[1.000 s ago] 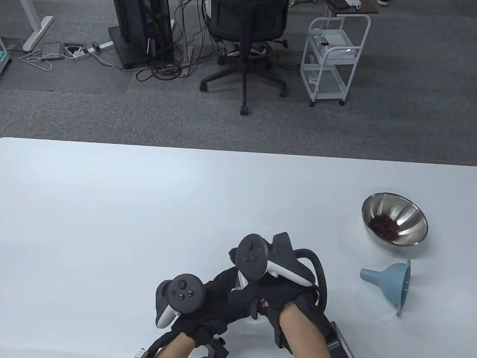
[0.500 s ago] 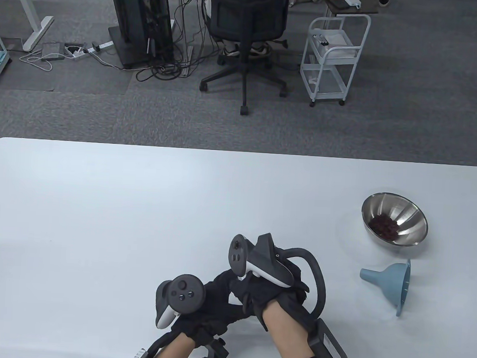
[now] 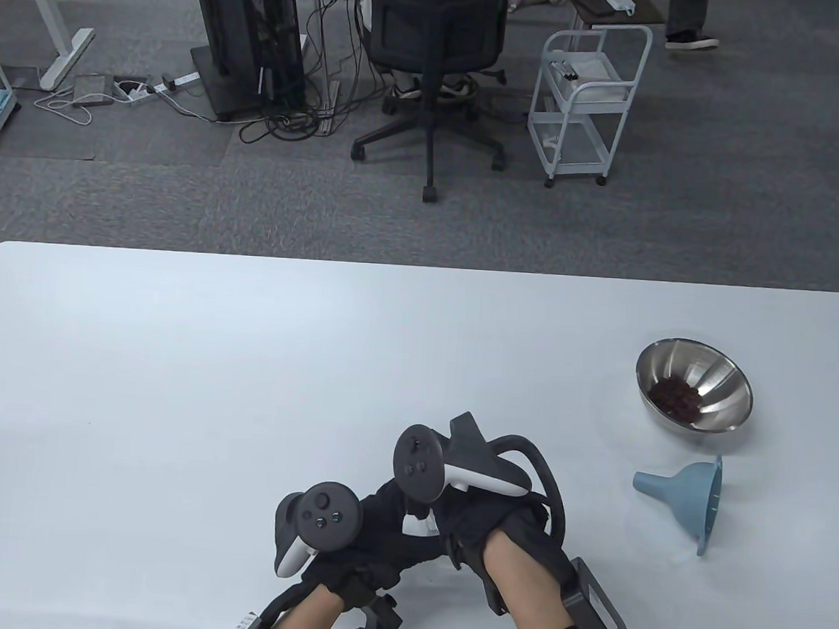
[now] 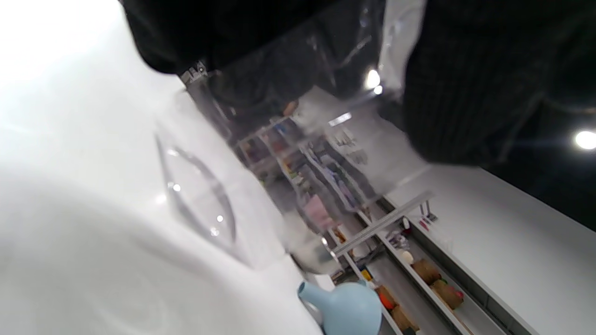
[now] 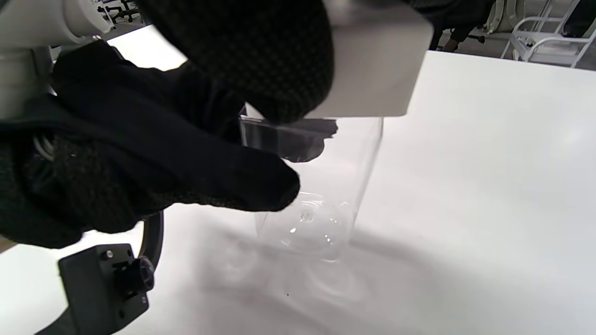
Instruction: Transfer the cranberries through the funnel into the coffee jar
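Note:
A clear coffee jar (image 5: 321, 195) with a white lid (image 5: 377, 70) stands on the white table near the front edge. My left hand (image 3: 385, 532) grips the jar's body; its glove (image 5: 153, 158) wraps the jar's side. My right hand (image 3: 460, 519) grips the lid from above, with its fingers (image 5: 260, 60) over the lid. In the table view my hands hide the jar. A steel bowl (image 3: 723, 397) with dark red cranberries (image 3: 676, 395) sits at the right. A light blue funnel (image 3: 689, 496) lies on its side in front of the bowl. The jar (image 4: 260, 153) and the funnel (image 4: 347, 309) also show in the left wrist view.
The white table (image 3: 209, 387) stretches to the left and back. Beyond its far edge are a black office chair (image 3: 436, 38), a white cart (image 3: 589, 90) and a computer tower (image 3: 245, 34) on grey carpet.
My right hand has turned on the lid, and its tracker has swung left and a little toward me. My left hand, the bowl and the funnel have not moved.

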Demonstrator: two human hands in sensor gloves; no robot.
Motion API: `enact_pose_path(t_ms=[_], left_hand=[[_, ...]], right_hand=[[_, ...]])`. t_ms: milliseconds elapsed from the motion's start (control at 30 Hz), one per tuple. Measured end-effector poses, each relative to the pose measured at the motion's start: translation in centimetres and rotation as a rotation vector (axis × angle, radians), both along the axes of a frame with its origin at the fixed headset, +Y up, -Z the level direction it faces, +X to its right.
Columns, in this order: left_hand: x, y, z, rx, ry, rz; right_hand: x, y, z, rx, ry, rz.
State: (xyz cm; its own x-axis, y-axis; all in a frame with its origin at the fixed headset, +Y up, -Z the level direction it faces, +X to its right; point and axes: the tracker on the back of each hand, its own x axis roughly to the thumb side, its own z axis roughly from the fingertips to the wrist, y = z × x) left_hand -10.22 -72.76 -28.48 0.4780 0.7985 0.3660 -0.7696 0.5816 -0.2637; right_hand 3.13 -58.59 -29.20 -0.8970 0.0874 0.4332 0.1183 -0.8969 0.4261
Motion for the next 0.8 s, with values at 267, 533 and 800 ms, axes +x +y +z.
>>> enact_pose_path(t_ms=[267, 533, 800], left_hand=[[0.1, 0.0, 0.0, -0.001, 0.001, -0.001], [0.1, 0.0, 0.0, -0.001, 0.004, -0.002], [0.2, 0.0, 0.1, -0.002, -0.001, 0.000]], right_hand=[[0.8, 2.2, 0.1, 0.095, -0.170, -0.027], [1.0, 1.3, -0.4, 0.197, -0.429, 0.205], [0.3, -0.4, -0.9, 0.168, -0.443, 0.243]])
